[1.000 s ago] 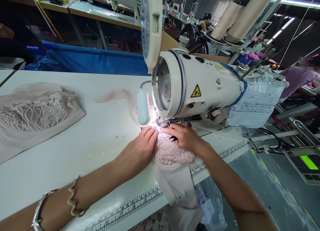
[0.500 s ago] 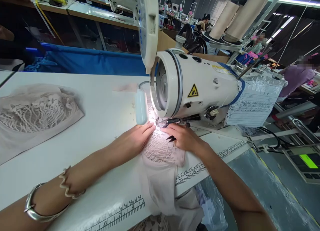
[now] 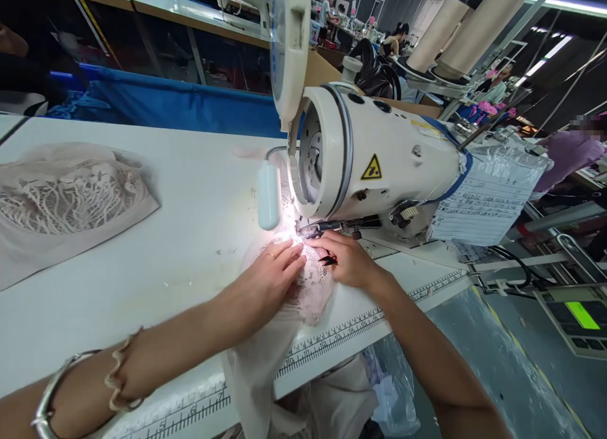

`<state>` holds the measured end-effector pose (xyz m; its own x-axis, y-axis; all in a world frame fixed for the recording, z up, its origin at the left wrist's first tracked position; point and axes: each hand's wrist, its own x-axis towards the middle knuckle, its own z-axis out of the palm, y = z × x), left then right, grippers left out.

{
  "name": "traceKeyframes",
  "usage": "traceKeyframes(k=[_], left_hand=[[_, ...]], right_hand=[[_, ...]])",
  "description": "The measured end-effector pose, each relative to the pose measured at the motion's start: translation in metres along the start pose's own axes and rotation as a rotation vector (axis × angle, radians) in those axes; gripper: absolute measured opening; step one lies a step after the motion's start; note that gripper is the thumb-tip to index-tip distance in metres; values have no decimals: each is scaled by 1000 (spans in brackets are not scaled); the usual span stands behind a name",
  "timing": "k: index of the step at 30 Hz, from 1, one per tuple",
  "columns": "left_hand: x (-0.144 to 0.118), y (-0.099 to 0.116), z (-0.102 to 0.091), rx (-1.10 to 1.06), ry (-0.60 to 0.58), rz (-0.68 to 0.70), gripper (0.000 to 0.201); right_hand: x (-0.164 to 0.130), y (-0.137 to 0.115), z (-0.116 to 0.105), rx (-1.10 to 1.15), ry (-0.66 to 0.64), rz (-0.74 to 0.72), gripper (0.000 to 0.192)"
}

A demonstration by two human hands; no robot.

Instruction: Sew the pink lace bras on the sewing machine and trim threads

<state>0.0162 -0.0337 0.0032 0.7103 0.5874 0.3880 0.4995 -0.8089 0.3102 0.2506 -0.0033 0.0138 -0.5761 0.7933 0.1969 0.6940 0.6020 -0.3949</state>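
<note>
Apparently steadying pink lace flat on the worktop at the sewing machine with a spread, loose left hand; clasping black thread snips inside the right hand, presumably for quick reach.

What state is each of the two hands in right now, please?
Left hand: open, fingers resting on the lace fabric.
Right hand: closed around what look like dark snips, fingertips at the lace.
</note>
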Motion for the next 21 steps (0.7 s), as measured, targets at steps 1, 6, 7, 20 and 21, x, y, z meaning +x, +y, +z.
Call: traceKeyframes(k=[1, 6, 7, 20, 21], left_hand=[[-1, -4, -2, -16, -18, 25, 32], [0, -14, -6, -53, -73, 5, 35], [2, -12, -6, -64, -73, -13, 35], [14, -55, -20, -133, -147, 62, 38], [14, -56, -20, -126, -152, 45, 39]], right_hand=[[-1, 1, 0, 23, 22, -3, 44], [-4, 5, -1, 3, 83, -101, 31], [-3, 4, -1, -31, 83, -132, 31], [1, -2, -2, -231, 19, -258, 49], [1, -2, -2, -236, 22, -254, 52]])
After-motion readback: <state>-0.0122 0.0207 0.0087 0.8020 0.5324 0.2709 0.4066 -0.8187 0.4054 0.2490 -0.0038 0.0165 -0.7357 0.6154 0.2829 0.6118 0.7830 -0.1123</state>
